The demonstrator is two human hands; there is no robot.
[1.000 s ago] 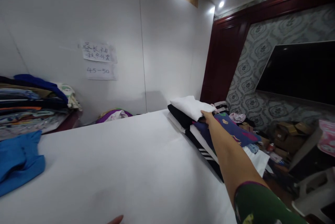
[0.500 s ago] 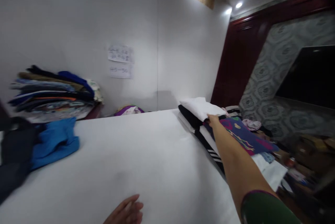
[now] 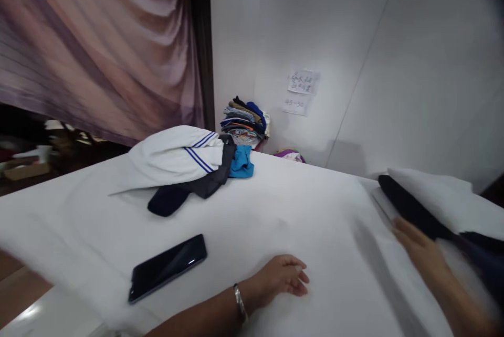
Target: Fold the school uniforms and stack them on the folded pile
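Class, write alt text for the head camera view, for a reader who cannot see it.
A person's left hand rests flat on a white table while the right hand touches a stack of folded clothes. A black phone lies near the left hand, and a white garment with blue stripes lies farther back.

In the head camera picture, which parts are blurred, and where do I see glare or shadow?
Head view: the right hand and the folded clothes beside it are smeared by motion; the curtain at upper left is streaked too. The left hand and the phone are sharper, and the phone screen carries a small glint. Soft shadow lies on the white table beside the right forearm. Straight edges bend toward the frame borders.
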